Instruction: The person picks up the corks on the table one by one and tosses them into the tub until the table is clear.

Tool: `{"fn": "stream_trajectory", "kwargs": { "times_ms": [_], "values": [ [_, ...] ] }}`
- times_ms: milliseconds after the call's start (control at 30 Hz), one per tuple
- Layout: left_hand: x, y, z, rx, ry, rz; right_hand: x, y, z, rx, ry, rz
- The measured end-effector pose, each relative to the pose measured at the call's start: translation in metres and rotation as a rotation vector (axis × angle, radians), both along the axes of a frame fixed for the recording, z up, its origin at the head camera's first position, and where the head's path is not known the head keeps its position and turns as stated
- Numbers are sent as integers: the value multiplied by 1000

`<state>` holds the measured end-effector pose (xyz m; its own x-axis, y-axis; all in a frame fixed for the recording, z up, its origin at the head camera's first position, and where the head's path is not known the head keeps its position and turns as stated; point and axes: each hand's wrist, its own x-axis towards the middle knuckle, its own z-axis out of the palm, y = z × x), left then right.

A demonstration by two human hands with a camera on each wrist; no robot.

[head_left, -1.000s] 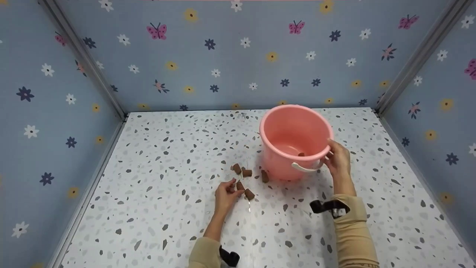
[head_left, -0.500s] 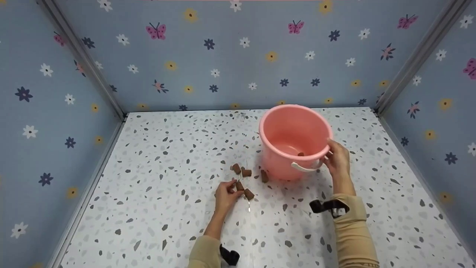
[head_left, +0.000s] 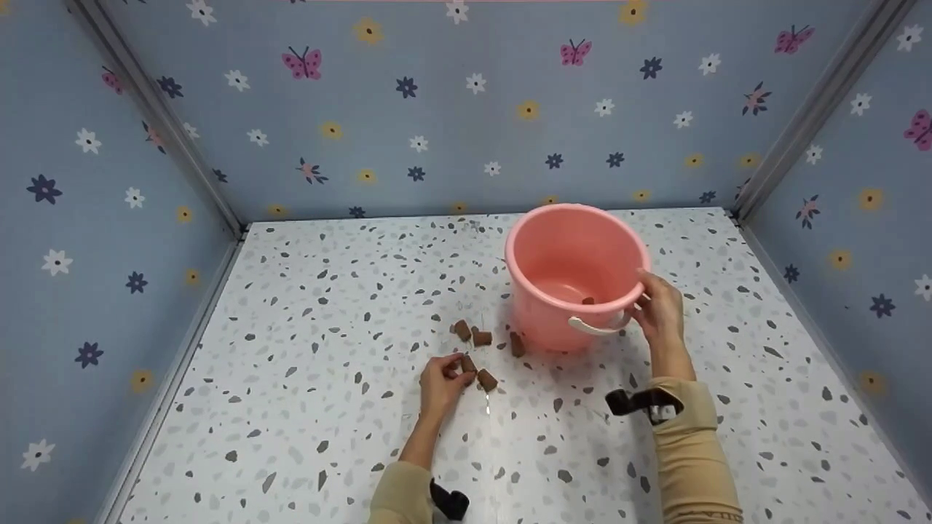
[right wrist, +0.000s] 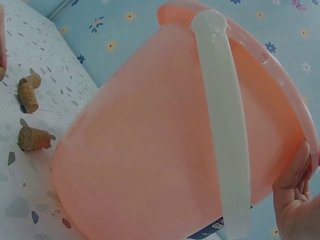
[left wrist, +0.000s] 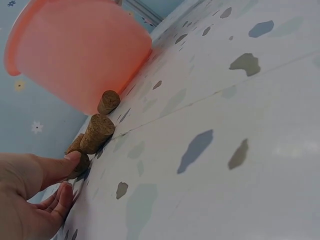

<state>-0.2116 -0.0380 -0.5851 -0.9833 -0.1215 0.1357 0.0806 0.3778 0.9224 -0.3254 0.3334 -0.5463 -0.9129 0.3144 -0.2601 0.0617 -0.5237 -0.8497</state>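
My left hand (head_left: 441,386) pinches a brown cork (head_left: 468,366) between thumb and fingers, low at the table surface. In the left wrist view the thumb lies against that cork (left wrist: 80,167), partly hiding it. Right beside it lies another cork (head_left: 488,380), and two corks (head_left: 482,338) rest a little farther back. One more cork (head_left: 517,344) stands by the base of a pink bucket (head_left: 555,327). With my right hand (head_left: 661,309) I grip the bucket's rim, thumb on the inside. A cork (head_left: 588,300) shows on the bucket's floor, partly hidden by the front rim.
The bucket's white handle (right wrist: 225,120) hangs down on the side near my right hand. Blue flowered panels (head_left: 437,109) wall in the speckled white table (head_left: 328,327) at the back and both sides.
The head view has shifted very slightly. Both hands, the bucket and the corks stay almost where they were.
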Motion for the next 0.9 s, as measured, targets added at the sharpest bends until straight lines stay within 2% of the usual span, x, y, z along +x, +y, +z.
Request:
{"fn": "stream_trajectory", "kwargs": {
  "times_ms": [67, 133, 200, 300, 367, 533, 633, 700, 767, 800, 900],
  "values": [
    [0, 0, 1, 17, -11, -1, -10, 7, -17, 39, 1, -18],
    [0, -1, 1, 33, -20, 2, -15, 11, -26, 41, 7, -20],
    [0, 0, 1, 41, -27, 9, -10, 8, -21, 1, 19, -8],
    [-1, 0, 0, 45, -17, 17, 9, -7, 11, -41, 10, 2],
    [-1, -1, 1, 50, -19, 25, 13, -11, 17, -28, 3, -5],
    [-1, -2, 7, 86, -33, 32, -4, 4, -11, 4, -10, -8],
    [-3, -4, 11, 102, -26, 25, -19, 14, -37, 25, 45, -19],
    [-4, -5, 15, 100, -18, 21, -22, 16, -44, 57, 71, -21],
    [-6, -5, 19, 95, -11, 20, -16, 12, -34, 52, 61, -23],
    [-7, -5, 21, 96, -10, 20, -9, 5, -21, 45, 40, -19],
    [-10, -5, 28, 96, 11, 16, 22, -23, 34, -2, -26, -22]
  ]
}}
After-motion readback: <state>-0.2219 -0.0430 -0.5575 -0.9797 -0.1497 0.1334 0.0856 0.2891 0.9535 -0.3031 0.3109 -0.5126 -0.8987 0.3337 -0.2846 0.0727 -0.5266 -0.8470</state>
